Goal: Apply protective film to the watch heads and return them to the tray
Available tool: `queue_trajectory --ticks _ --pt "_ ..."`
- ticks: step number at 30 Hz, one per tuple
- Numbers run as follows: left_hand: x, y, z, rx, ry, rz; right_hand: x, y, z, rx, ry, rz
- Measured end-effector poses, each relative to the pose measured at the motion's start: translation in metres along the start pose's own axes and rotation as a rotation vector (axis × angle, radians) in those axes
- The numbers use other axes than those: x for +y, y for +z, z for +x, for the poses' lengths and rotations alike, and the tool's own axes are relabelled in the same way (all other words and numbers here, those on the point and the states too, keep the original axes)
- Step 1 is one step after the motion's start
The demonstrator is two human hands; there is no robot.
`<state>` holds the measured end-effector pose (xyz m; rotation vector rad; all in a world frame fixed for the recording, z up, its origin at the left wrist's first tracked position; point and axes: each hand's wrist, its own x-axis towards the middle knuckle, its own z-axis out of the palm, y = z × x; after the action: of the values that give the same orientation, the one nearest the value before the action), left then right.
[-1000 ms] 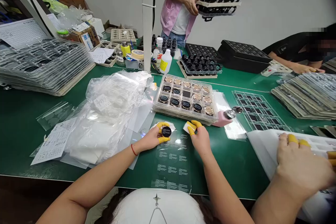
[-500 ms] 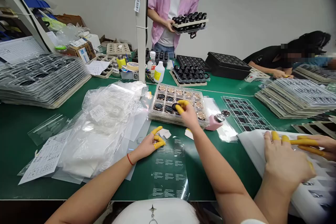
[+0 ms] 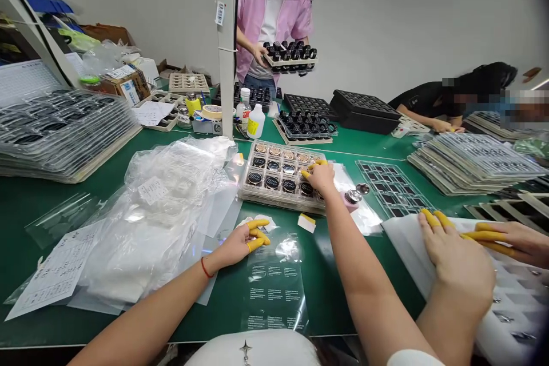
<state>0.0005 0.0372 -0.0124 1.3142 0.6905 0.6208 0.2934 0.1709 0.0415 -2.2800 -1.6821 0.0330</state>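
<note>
right hand (image 3: 319, 176) at clear rectangular plastic tray (image 3: 274, 201), 12 o'clock, can't tell grip | left hand (image 3: 241, 241) loosely curled, looks empty | prob picking, needs gentle lift next

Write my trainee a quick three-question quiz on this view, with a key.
1. Which of the person's own hands is over the tray of round pieces?
2. True or false: the left hand is gripping a bottle.
3. Fill in the color: the bracelet on the left wrist is ____.

Key: 1. The right hand. 2. False; its fingers are by the clear printed sheet. 3. Red.
</note>
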Motion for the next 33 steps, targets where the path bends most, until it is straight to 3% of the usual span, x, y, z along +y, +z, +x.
queue_trajectory --ticks 5,11,15,18,21,23,25,27,29,33 --pt "0.000 -0.001 0.001 -0.014 -0.021 -0.256 0.005 0.007 0.002 -0.024 0.026 0.014" --pt "-0.014 -0.002 0.004 0.072 0.007 0.158 0.005 0.008 0.005 -0.009 -0.020 0.032" --pt "-0.013 0.001 0.003 0.050 0.017 0.182 0.004 -0.002 0.004 0.011 -0.051 0.062" --pt "-0.006 0.004 0.000 0.045 0.002 0.146 -0.004 -0.008 -0.022 0.099 -0.073 0.074" --pt "-0.002 0.007 -0.002 0.034 -0.027 0.057 -0.024 -0.008 -0.075 0.224 -0.206 0.223" --pt "-0.003 0.008 -0.002 0.016 -0.016 -0.034 -0.041 -0.004 -0.118 0.147 -0.425 0.452" --pt "-0.004 0.008 -0.001 -0.006 0.033 -0.093 -0.056 0.002 -0.156 -0.081 -0.621 0.584" --pt "-0.004 0.008 0.000 0.000 0.072 -0.071 -0.065 0.009 -0.182 -0.244 -0.686 0.608" --pt "-0.004 0.008 -0.001 0.032 0.077 0.001 -0.066 0.015 -0.194 -0.311 -0.651 0.651" --pt "-0.003 0.010 -0.005 0.035 0.034 0.148 -0.061 0.020 -0.189 -0.344 -0.427 0.793"
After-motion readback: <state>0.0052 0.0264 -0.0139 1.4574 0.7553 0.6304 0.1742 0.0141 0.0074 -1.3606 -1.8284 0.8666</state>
